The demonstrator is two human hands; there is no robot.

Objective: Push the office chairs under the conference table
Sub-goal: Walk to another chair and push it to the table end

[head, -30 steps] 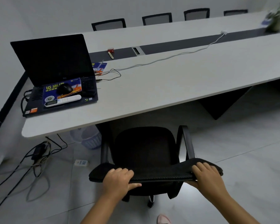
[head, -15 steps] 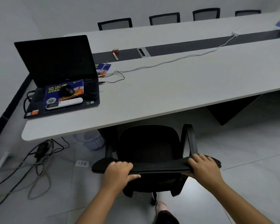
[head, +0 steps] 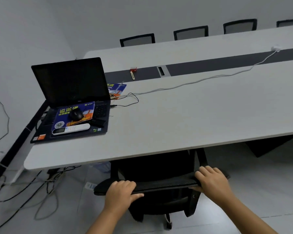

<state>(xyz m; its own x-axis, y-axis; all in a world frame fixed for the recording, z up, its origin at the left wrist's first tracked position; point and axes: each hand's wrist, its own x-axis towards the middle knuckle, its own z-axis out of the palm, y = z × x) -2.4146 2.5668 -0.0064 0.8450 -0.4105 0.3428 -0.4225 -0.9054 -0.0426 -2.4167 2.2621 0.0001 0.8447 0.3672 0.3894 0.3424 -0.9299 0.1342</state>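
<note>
**Desk clutter and floor cables around the grip**

Up and to the left of the grip, an open laptop (head: pixel 71 98) is sitting with its screen dark. A blue printed pad (head: pixel 85 109) is lying across its keyboard, and a black mouse (head: pixel 76 114) and a white remote (head: pixel 71 129) are resting on that pad. Behind the laptop's right corner, a second blue leaflet (head: pixel 116 87) is peeking out. A thin black wire (head: pixel 130 100) is looping beside it. Farther from the grip, a white cable (head: pixel 201 80) is trailing off to the far right, and a small red box (head: pixel 133 69) is standing straight beyond. Low to the left of the grip, loose cables (head: pixel 41 191) are sprawling over the floor.
</note>
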